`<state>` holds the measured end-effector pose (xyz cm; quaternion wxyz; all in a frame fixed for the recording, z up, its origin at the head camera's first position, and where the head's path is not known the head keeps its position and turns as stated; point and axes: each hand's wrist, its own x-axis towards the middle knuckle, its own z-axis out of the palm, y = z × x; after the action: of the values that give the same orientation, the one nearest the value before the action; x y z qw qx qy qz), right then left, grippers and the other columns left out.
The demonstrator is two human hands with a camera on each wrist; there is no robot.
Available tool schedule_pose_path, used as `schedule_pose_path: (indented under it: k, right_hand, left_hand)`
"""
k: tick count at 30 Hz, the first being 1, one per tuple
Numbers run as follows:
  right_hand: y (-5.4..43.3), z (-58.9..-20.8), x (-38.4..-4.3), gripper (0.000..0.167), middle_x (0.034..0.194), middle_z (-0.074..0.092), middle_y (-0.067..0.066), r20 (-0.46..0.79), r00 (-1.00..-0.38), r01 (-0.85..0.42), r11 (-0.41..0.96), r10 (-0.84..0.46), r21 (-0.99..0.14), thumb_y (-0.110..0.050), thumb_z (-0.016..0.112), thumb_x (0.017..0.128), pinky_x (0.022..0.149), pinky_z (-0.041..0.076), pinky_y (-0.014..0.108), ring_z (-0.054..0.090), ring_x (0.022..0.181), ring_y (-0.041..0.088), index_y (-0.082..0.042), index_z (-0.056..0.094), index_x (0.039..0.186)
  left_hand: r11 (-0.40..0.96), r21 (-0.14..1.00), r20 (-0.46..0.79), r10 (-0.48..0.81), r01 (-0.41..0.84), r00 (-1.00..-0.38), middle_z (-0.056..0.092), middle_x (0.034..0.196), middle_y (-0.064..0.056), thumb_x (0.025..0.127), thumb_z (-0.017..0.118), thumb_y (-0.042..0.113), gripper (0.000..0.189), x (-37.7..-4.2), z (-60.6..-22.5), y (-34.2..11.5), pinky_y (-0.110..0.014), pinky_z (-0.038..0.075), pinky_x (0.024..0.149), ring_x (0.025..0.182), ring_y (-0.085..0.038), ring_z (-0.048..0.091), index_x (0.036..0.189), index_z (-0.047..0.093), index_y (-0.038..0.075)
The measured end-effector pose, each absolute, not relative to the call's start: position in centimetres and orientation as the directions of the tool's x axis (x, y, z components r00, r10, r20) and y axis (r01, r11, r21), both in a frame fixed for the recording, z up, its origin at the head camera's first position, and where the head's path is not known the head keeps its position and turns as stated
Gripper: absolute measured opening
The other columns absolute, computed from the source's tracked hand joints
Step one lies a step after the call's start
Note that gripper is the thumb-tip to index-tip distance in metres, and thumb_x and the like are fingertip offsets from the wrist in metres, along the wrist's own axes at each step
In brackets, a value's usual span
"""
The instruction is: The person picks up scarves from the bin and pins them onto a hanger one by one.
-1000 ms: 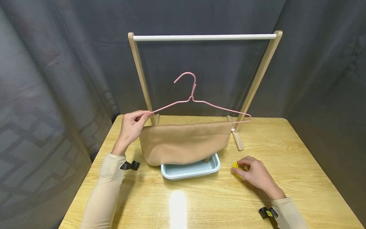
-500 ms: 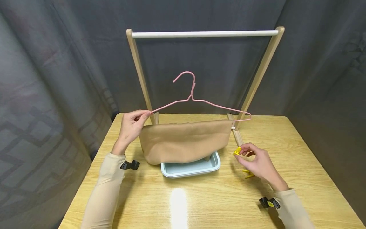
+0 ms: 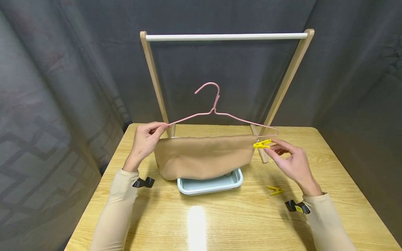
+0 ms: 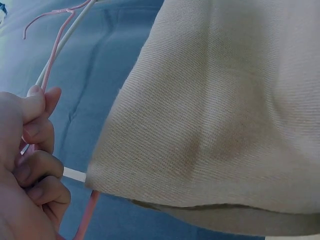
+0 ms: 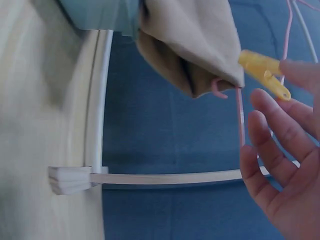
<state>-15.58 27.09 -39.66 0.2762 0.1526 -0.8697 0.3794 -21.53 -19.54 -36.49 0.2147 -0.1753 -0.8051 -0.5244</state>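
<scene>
Now, left hand (image 3: pixel 145 142) gripping hanger (image 3: pixel 215 109), right hand (image 3: pixel 292 161) pinching clothespin (image 3: pixel 261 144).

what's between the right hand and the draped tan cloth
The head view shows a yellow plastic clothespin, pinched by the right hand near the draped tan cloth.

A wood-grain tabletop (image 3: pixel 238 219) carries a light-blue plastic tray (image 3: pixel 208 191); a yellow clothespin (image 3: pixel 276 190) lies to the tray's right, apart from it, and a wooden-framed garment rack (image 3: pixel 288 80) stands behind the tray
</scene>
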Motion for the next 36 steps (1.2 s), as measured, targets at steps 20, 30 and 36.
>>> schedule_pose_path:
  k: [20, 30, 36]
  right_hand:
    - [27.8, -36.2, -16.0, 0.029, 0.079, 0.080, 0.013, 0.643, -0.748, -0.529, 0.733, -0.164, -0.428, 0.001, 0.090, 0.078, 0.038, 0.027, 0.016, 0.054, 0.063, -0.017, -0.005, 0.086, 0.106]
    - [27.4, -36.5, -16.6, 0.023, 0.093, 0.081, 0.019, 0.741, -0.563, -0.655, 0.745, -0.366, -0.130, 0.006, 0.087, 0.077, 0.043, 0.029, 0.013, 0.043, 0.047, -0.003, 0.003, 0.084, 0.099]
    - [27.1, -36.8, -17.1, 0.022, 0.091, 0.082, 0.016, 0.736, -0.549, -0.632, 0.773, -0.396, -0.056, 0.000, 0.088, 0.079, 0.041, 0.030, 0.019, 0.043, 0.045, 0.001, 0.001, 0.085, 0.100]
  left_hand:
    - [0.353, 0.774, 0.528, 0.100, 0.526, -0.843, 0.079, 0.090, -0.007, 0.099, 0.073, 0.003, 0.011, -20.8, -36.8, -18.5, -0.018, 0.037, 0.059, 0.067, -0.003, 0.051, 0.102, 0.083, -0.002]
    - [0.293, 0.748, 0.561, 0.199, 0.595, -0.804, 0.078, 0.095, -0.023, 0.099, 0.069, -0.004, 0.014, -19.6, -36.0, -18.2, -0.017, 0.046, 0.068, 0.076, -0.004, 0.062, 0.102, 0.082, -0.005]
    - [0.312, 0.715, 0.596, 0.195, 0.626, -0.779, 0.078, 0.090, -0.022, 0.097, 0.071, -0.005, 0.013, -19.3, -35.8, -18.1, -0.017, 0.041, 0.062, 0.068, -0.006, 0.056, 0.099, 0.083, -0.004]
